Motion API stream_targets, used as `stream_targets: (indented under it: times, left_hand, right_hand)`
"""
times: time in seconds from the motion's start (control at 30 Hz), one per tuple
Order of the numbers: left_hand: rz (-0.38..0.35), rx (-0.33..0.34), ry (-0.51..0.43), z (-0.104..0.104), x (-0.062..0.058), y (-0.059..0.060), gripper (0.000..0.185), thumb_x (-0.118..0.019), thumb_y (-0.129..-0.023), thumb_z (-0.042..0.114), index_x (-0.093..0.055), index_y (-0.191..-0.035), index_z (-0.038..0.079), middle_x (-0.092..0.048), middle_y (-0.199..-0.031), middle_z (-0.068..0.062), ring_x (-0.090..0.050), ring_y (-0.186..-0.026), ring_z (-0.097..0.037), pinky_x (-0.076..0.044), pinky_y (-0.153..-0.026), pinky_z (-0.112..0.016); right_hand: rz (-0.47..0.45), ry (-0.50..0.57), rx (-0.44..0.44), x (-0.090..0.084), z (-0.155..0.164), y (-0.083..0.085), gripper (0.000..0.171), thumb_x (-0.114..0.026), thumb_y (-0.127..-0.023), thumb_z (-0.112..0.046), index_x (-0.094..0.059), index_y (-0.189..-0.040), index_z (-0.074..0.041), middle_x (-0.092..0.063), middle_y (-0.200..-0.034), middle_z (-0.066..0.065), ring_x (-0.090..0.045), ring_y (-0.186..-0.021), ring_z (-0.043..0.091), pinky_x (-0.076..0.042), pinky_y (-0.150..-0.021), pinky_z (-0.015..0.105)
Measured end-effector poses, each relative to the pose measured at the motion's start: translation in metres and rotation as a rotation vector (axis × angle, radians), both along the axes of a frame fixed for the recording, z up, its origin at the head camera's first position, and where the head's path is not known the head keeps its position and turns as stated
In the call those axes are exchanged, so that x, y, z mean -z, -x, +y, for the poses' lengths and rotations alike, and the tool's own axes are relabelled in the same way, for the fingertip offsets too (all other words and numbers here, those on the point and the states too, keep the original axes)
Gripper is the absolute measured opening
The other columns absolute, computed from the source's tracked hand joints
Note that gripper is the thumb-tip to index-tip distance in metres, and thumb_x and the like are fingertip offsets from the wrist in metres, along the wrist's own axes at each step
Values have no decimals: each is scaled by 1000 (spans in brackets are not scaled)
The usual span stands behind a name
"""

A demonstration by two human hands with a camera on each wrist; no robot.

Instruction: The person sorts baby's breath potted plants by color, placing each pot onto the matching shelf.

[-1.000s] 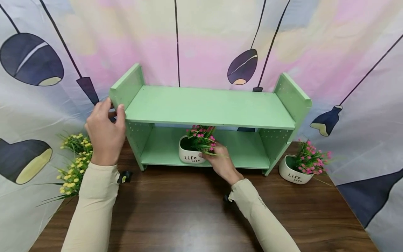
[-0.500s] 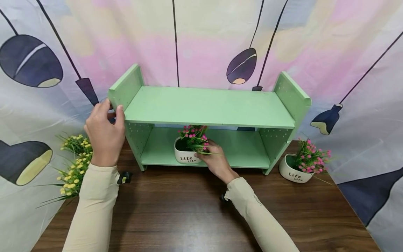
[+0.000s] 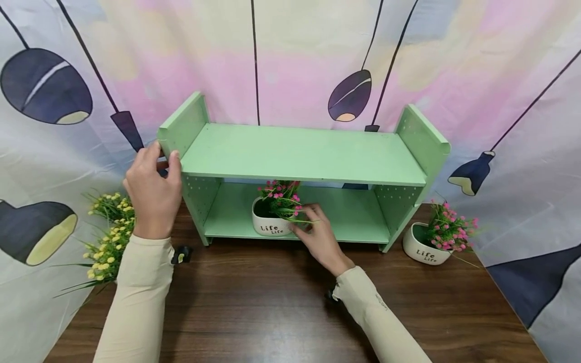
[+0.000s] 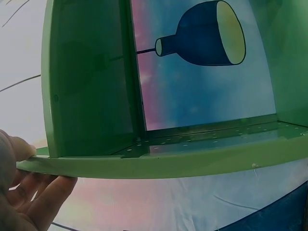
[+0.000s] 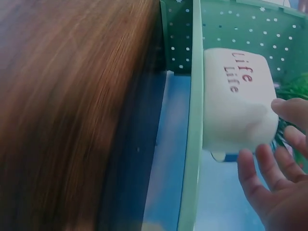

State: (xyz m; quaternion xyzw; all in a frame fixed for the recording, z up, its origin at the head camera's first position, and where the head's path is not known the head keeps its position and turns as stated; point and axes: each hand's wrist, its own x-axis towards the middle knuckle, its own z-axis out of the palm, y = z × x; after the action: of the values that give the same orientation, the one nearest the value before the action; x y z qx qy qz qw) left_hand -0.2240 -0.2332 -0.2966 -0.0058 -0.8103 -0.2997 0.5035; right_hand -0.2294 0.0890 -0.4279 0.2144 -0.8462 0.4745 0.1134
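A light green two-tier shelf [image 3: 299, 151] stands on the table. My left hand [image 3: 153, 191] holds the front edge of its left side panel, thumb on the inner face and fingers on the outer in the left wrist view. On the lower tier sits a white flowerpot [image 3: 271, 225] marked "Life", with pink artificial flowers and green leaves. Beside its right end is my right hand [image 3: 321, 239], fingers spread and relaxed, gripping nothing. In the right wrist view the thumb and fingertips [image 5: 246, 156] are close to the pot's wall.
A second white "Life" pot [image 3: 425, 250] with pink flowers stands on the table right of the shelf. Yellow artificial flowers [image 3: 106, 252] are at the left, partly behind the left arm. A patterned curtain [image 3: 295, 60] hangs behind the shelf.
The flowerpot slid slightly left along the lower tier with my right hand on it. Now that hand has let go and drawn back a little to the right. My left hand stays on the panel.
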Motion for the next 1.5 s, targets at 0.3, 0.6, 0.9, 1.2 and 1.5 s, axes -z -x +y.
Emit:
stream_targets:
  times: [0.3,0.6,0.9,1.2,1.5]
  left_hand:
    - [24,-29,-13,-3,5,-3,27,-64,-107,26,-75,-113,1,-72,-105,-25,-75,-90,-42,-49,-74,-65]
    - [47,-44,1,-5,5,0,29,-62,-107,26,-73,-109,-1,-71,-103,-26,-76,-89,-41,-46,-67,-62]
    - [59,-46,-5,-4,4,6,32,-60,-108,27,-74,-110,-2,-71,-102,-27,-75,-89,-42,-46,-70,-63]
    - [67,-32,13,-6,5,10,34,-59,-109,28,-73,-112,-3,-71,-103,-28,-75,-89,-44,-46,-70,-62]
    - [73,-38,3,5,7,7,30,-61,-107,27,-75,-108,0,-70,-96,-25,-74,-86,-41,-40,-61,-50]
  right_hand:
    - [-9,-90,-34,-2,42,-26,34,-75,-101,-17,-68,-133,-7,-60,-127,11,-61,-93,18,-57,-81,44]
    - [50,-128,41,-6,93,-49,31,-76,-100,-18,-69,-130,-15,-65,-123,4,-65,-93,13,-59,-79,38]
    - [142,-177,200,-13,154,-65,27,-77,-98,-11,-71,-124,-10,-67,-110,0,-64,-88,8,-56,-75,23]
    - [134,-240,346,-7,215,-81,20,-72,-102,-12,-74,-122,-10,-70,-112,7,-59,-90,-6,-49,-74,13]
    - [-58,-390,416,10,279,-97,27,-69,-105,-24,-74,-123,-5,-74,-117,19,-72,-99,17,-59,-74,36]
